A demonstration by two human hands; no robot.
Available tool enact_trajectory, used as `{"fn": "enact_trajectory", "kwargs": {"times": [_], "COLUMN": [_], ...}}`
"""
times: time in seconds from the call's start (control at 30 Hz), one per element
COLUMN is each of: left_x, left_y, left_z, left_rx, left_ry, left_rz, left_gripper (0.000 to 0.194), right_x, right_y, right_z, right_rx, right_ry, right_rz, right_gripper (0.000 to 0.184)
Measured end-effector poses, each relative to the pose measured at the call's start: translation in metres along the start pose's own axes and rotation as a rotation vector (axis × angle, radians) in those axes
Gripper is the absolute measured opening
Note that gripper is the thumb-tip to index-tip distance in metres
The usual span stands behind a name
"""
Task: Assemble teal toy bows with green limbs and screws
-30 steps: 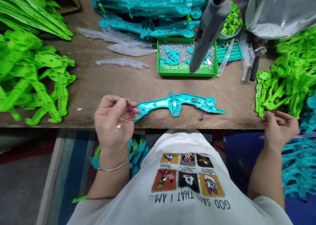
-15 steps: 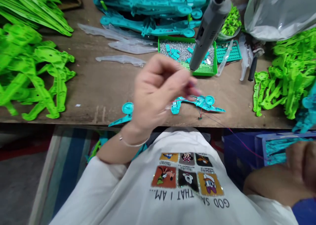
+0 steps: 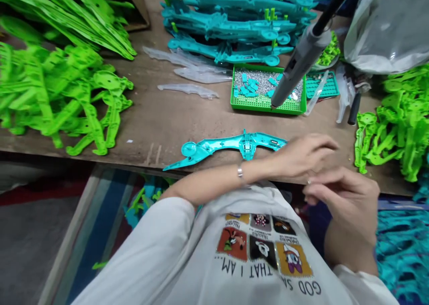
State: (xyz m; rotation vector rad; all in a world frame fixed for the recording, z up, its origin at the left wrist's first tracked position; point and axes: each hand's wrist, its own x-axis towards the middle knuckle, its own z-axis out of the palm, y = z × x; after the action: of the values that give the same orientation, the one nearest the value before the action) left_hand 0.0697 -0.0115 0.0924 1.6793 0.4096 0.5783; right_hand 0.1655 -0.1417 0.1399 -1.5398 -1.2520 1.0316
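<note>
A teal bow-shaped plastic half-shell (image 3: 223, 143) lies at the table's front edge, hollow side up. My left hand (image 3: 303, 155) reaches across and covers the shell's right end. Its fingers are bent together and slightly blurred, and what they hold, if anything, is hidden. Just below and to the right, my right hand (image 3: 351, 195) pinches thumb against forefinger. A tiny pale speck shows at those fingertips, too small to name. A grey electric screwdriver (image 3: 296, 68) hangs tip down over a green tray (image 3: 268, 106) of screws and small teal pieces.
Lime-green plastic parts are heaped at left (image 3: 50, 90) and right (image 3: 395, 117). Stacked teal shells (image 3: 228, 28) stand at the back, near translucent strips (image 3: 187, 89). A black-handled tool (image 3: 354, 108) lies right of the tray. A bin of teal parts (image 3: 402, 251) stands below the table at right.
My left hand has moved right and down from below the screwdriver tip, uncovering the shell's middle. My right hand has come in from the far right, close to the left. The view has shifted.
</note>
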Motion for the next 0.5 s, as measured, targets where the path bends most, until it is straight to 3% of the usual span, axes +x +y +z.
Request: {"fn": "enact_trajectory", "kwargs": {"times": [0.07, 0.13, 0.23, 0.37, 0.5], "left_x": [-0.043, -0.084, -0.129, -0.154, -0.155], "left_y": [-0.007, -0.013, -0.023, -0.035, -0.039], "left_z": [-0.026, -0.043, -0.05, -0.051, -0.059], "left_rx": [-0.109, -0.206, -0.249, -0.025, 0.231], "left_ry": [0.21, 0.266, 0.367, 0.49, 0.535], "left_rz": [-0.112, -0.199, -0.274, -0.259, -0.221], "left_gripper": [0.024, 0.029, 0.028, 0.018, 0.012], "right_x": [0.01, 0.023, 0.042, 0.059, 0.063], "right_y": [0.011, 0.022, 0.034, 0.044, 0.049], "right_z": [0.007, 0.019, 0.045, 0.073, 0.078], "right_rx": [-0.086, -0.16, -0.275, -0.209, -0.195], "right_ry": [0.077, 0.035, -0.082, -0.229, -0.31], "right_rz": [-0.025, -0.103, -0.238, -0.174, -0.116], "right_gripper": [0.007, 0.013, 0.019, 0.026, 0.035]}}
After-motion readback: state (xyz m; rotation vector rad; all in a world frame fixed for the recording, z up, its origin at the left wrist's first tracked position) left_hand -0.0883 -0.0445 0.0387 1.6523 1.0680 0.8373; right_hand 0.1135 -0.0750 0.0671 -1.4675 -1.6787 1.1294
